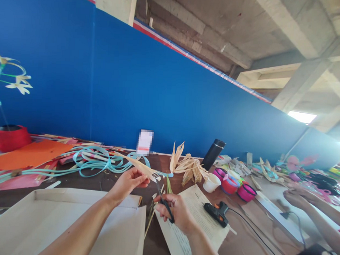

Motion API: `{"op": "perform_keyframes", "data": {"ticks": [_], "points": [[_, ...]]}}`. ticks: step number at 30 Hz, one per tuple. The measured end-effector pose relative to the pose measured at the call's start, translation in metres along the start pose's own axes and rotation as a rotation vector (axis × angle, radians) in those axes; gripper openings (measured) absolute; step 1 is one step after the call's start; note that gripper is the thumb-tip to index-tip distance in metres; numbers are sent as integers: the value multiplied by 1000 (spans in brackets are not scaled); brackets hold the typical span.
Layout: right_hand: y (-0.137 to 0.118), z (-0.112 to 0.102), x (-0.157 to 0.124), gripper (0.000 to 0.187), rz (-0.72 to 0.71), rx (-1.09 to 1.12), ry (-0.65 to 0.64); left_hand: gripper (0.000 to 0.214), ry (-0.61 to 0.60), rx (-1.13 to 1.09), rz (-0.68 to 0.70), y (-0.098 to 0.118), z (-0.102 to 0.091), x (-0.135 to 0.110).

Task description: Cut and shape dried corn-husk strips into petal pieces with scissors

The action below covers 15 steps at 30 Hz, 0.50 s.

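Note:
My left hand (134,181) pinches a pale dried corn husk (139,166), which stretches up to the left and ends near the scissors. In my right hand (174,209) is a pair of black-handled scissors (165,204), their blades pointing up toward the husk's right end. Whether the blades touch the husk is hard to make out. A narrow green leaf-like strip (168,185) stands just behind my right hand. Below that hand lies a printed sheet of paper (195,206). More dried husks (189,167) are heaped behind it, beside a white cup (212,182).
A black hot glue gun (217,214) rests on the paper, its cord running right. An open cardboard box (72,213) fills the left front. Blue tubing (96,163) coils behind it. A dark bottle (213,154) stands near the blue wall. Another person's hands (298,199) are at the right.

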State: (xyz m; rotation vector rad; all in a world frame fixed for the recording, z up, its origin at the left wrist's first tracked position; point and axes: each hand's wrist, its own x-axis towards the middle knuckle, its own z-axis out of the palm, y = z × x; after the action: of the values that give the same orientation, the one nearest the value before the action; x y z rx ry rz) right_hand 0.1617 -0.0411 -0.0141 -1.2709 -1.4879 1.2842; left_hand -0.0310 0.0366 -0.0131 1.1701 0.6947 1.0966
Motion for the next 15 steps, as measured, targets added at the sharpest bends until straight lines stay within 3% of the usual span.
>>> {"op": "perform_keyframes", "data": {"ticks": [10, 15], "points": [[-2, -1, -2, 37, 25, -31, -21, 23, -23, 55, 28, 3, 1, 0], [4, -2, -1, 35, 7, -14, 30, 23, -20, 100, 34, 2, 2, 0]]}}
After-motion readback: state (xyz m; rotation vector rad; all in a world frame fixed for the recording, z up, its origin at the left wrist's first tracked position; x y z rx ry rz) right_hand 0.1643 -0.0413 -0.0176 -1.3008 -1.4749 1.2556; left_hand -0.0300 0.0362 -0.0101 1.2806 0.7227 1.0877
